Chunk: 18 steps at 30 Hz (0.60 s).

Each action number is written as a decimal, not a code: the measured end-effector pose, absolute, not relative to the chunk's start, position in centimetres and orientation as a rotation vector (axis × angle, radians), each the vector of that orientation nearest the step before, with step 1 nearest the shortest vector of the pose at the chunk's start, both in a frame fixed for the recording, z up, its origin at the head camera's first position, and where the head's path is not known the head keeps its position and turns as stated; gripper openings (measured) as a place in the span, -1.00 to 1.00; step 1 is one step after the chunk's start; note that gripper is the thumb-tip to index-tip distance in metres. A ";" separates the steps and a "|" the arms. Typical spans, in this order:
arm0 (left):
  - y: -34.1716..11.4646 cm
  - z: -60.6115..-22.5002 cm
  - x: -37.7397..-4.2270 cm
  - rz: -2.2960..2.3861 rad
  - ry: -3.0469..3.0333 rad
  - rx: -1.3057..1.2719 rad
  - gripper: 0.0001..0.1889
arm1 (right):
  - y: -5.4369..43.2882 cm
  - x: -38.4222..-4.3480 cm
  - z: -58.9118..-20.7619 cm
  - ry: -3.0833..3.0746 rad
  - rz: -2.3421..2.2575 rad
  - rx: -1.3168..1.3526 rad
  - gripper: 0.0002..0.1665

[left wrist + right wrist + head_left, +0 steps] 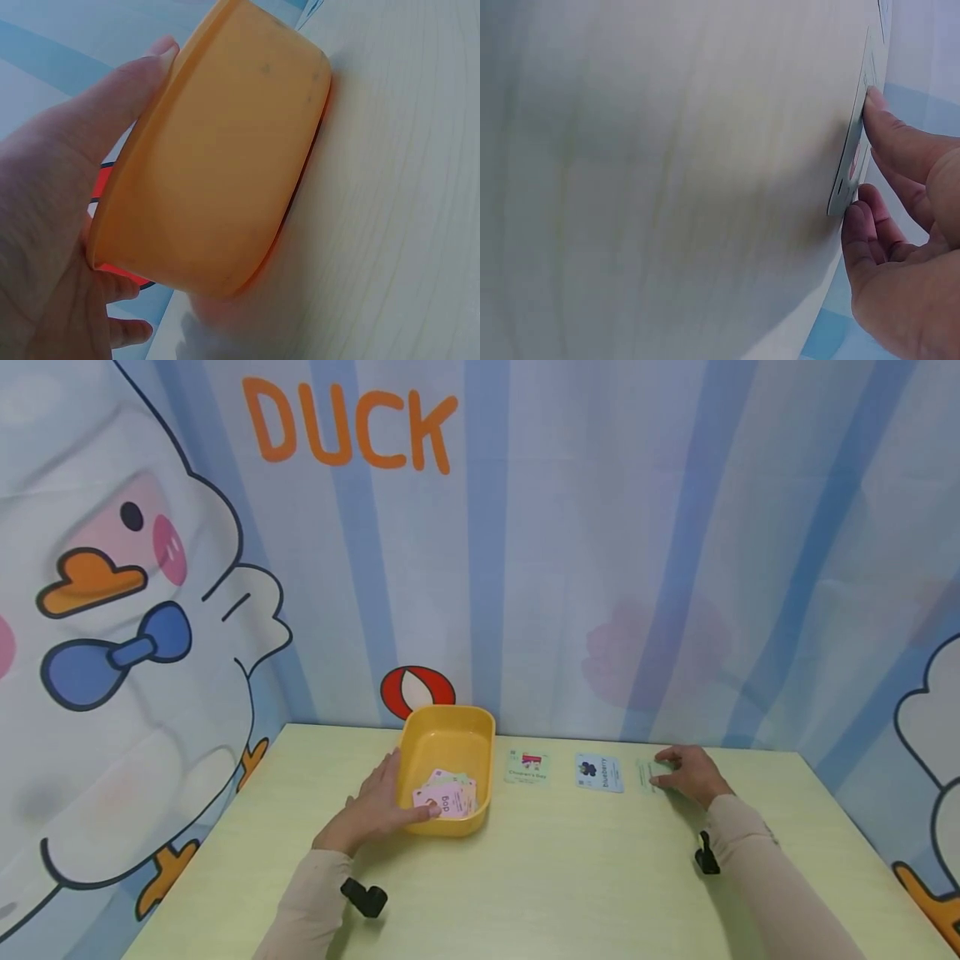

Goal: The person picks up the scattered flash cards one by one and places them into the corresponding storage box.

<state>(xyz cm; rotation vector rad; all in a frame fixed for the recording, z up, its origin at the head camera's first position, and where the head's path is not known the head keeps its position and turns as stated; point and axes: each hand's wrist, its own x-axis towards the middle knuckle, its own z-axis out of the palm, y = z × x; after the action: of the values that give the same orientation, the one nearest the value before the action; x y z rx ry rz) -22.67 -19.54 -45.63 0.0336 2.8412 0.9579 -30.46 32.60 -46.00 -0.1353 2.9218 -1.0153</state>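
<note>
A yellow plastic bin (489, 777) stands on the table, with several picture cards (447, 797) lying in it, a pink "dog" card on top. My left hand (372, 806) grips the bin's left side, thumb at the rim; the left wrist view shows the bin's outer wall (217, 150) beside that hand. Far to the right, my right hand (696, 775) holds a pale green card (645, 774) by its edges, at the table surface. In the right wrist view the thumb lies on this card (847, 169) and fingertips meet its end. The hand covers part of its print.
Between the bin and my right hand lie a green "Children's Day" card (527, 767) and a blue "blueberry" card (599, 772), in a row along the table's back edge. Behind the table (555, 885) hangs a striped duck curtain (555, 543).
</note>
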 end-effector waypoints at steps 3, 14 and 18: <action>-19.5 -45.5 -22.6 0.964 2.839 0.031 0.43 | 32.6 -30.5 -46.0 2.933 -1.004 -0.148 -0.40; -19.4 -45.2 -22.3 0.996 2.828 0.039 0.41 | 32.9 -30.8 -46.1 2.957 -0.965 -0.205 -0.41; -19.4 -45.1 -22.3 0.996 2.829 0.045 0.40 | 32.8 -30.9 -46.1 2.951 -0.949 -0.217 -0.41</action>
<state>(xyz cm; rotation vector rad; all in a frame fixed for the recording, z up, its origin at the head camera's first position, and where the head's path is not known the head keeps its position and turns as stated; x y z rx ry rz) -22.29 -19.42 -45.07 0.0454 2.8292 0.9961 -30.90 32.84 -46.14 -0.2169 2.9513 -0.9492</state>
